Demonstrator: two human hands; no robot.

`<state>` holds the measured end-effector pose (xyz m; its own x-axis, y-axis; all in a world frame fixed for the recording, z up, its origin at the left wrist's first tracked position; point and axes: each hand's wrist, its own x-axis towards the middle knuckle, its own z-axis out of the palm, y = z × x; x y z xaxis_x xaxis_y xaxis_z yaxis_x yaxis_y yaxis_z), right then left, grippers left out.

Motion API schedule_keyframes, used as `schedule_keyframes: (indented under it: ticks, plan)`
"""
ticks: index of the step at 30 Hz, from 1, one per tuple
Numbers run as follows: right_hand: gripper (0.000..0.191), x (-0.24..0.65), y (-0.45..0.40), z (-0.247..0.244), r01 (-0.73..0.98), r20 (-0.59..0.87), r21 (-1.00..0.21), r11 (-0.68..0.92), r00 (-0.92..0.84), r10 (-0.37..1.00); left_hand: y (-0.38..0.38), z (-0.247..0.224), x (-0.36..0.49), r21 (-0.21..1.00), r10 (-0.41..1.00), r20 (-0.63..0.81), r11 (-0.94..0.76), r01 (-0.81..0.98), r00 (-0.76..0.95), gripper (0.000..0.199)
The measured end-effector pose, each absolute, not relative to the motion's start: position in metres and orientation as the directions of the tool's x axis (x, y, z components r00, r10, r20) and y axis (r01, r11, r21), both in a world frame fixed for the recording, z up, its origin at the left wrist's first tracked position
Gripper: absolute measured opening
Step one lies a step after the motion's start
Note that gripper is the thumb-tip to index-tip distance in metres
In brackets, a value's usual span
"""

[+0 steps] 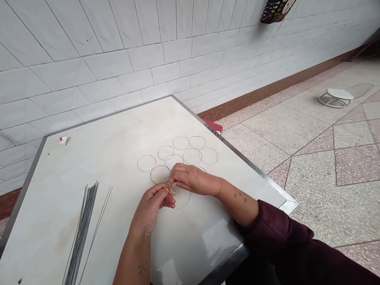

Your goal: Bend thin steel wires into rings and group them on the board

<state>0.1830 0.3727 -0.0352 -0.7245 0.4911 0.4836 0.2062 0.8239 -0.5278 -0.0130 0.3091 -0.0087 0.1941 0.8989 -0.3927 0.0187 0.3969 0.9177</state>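
Both hands meet over the near middle of a white table [118, 130]. A thin wire ring [189, 199] hangs from their fingertips. My left hand [156, 200] is closed in a pinch on it, with a small tan piece between or beside the fingers. My right hand [190, 179] is closed too, its fingertips pressed at the same spot on the ring. Just beyond the hands lie several thin wire rings [146, 163], some overlapping. A bundle of straight grey wires [81, 237] rests to the left, with a couple of loose wires [99, 221] beside it.
Small red and white items [63, 140] sit at the table's far left. A tiled wall [166, 73] runs behind the table. Beyond the right edge are a red object [213, 126] and, farther off, a low white stool [338, 95] on the floor. A patterned bag [274, 11] hangs above.
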Motion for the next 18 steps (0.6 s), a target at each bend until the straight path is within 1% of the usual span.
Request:
schedule_keyframes:
  ticks: [5, 10, 13, 15, 18]
  plan:
    - [0.011, 0.1830, 0.3722, -0.0341, 0.209, 0.469, -0.544, 0.813, -0.727, 0.501, 0.3087, -0.0101, -0.0143, 0.918, 0.893, -0.394, 0.394, 0.045, 0.219, 0.025]
    - [0.012, 0.1837, 0.3728, -0.0347, 0.221, 0.431, -0.559, 0.799, -0.746, 0.508, 0.3097, -0.0104, -0.0148, 0.931, 0.903, -0.366, 0.353, 0.097, 0.225, 0.028]
    - [0.013, 0.1834, 0.3728, -0.0346, 0.202, 0.430, -0.594, 0.779, -0.739, 0.519, 0.3101, -0.0111, -0.0156, 0.926, 0.895, -0.377, 0.361, 0.111, 0.237, 0.028]
    - [0.012, 0.1828, 0.3724, -0.0341, 0.176, 0.439, -0.641, 0.747, -0.714, 0.545, 0.3099, -0.0129, -0.0155, 0.925, 0.896, -0.379, 0.374, 0.065, 0.231, 0.025]
    - [0.009, 0.1820, 0.3718, -0.0335, 0.134, 0.444, -0.714, 0.687, -0.673, 0.592, 0.3095, -0.0164, -0.0142, 0.926, 0.915, -0.363, 0.376, -0.042, 0.175, 0.021]
